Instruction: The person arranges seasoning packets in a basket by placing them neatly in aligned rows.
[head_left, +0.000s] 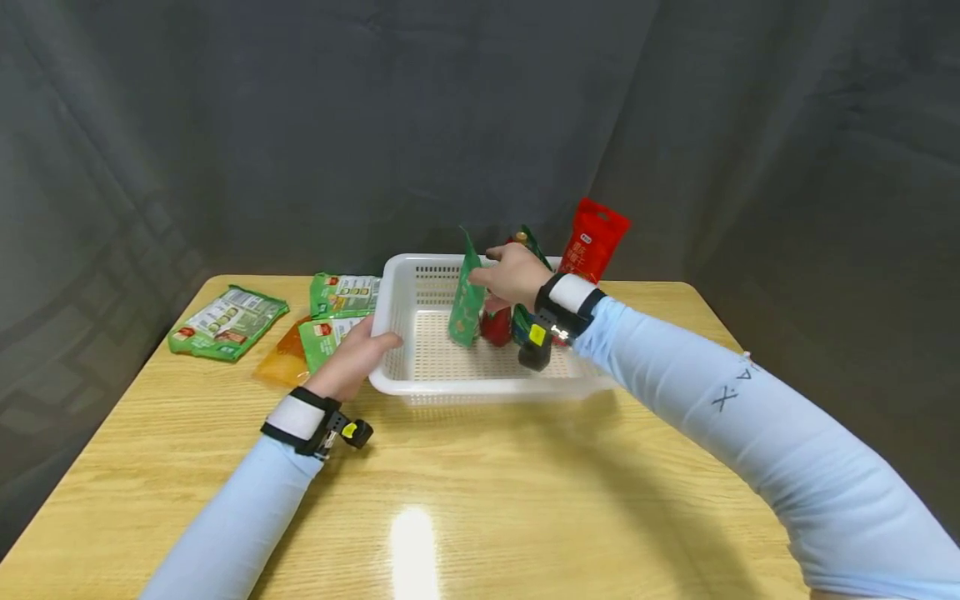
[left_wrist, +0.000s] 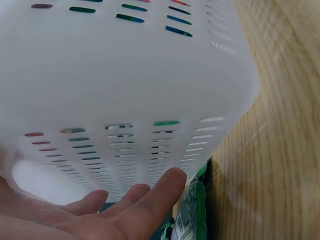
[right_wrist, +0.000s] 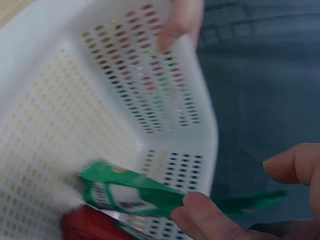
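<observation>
My left hand (head_left: 352, 358) grips the left end of a white plastic basket (head_left: 480, 387). Its thumb lies over the rim, and its fingers rest along the outside wall. Inside the basket a green snack packet (head_left: 465, 304) stands on edge. My right hand (head_left: 517, 273) is over the basket beside this packet. In the right wrist view its fingers (right_wrist: 200, 212) overlap the green packet, while the thumb (right_wrist: 287, 165) is spread away from it. A dark red packet (right_wrist: 92, 225) lies next to the green one, partly hidden by my hand in the head view.
A bright red packet (head_left: 595, 242) sticks up at the basket's right back. Left of the basket, green packets (head_left: 228, 321) and an orange packet (head_left: 283, 362) lie on the wooden table (head_left: 300, 500). A dark curtain (head_left: 337, 125) hangs behind.
</observation>
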